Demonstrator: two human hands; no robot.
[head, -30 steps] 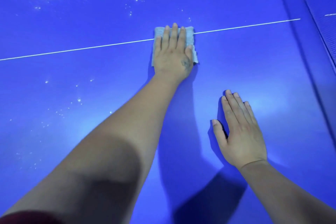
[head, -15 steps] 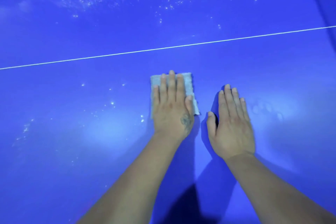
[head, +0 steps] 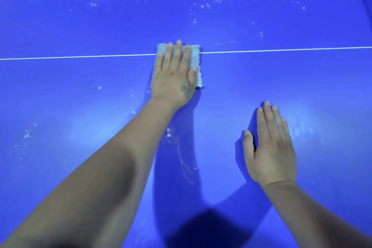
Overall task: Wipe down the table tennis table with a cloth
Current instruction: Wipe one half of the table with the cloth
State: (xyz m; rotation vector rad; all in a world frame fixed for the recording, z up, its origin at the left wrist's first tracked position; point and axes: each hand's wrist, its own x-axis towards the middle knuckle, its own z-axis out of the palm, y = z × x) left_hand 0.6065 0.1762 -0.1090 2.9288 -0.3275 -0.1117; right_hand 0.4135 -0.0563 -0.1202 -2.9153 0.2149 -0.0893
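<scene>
Left hand [head: 173, 78], grip flat, fingers straight, presses folded pale-grey soft cloth [head: 196, 60] across thin white line [head: 80, 57] on blue desk [head: 60, 96]. Right hand [head: 269, 147] flat, empty, nearer than line. Cloth probably light, limp; palm pressure suits.

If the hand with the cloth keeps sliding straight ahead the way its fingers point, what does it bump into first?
Nothing solid, as far as the picture shows. The left hand and cloth would just slide over bare blue table, then sweep into the white specks.

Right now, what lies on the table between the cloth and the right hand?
In the head view, only bare blue table separates the cloth, pressed flat by the left hand, from the right hand; the arm's shadow crosses it.
</scene>
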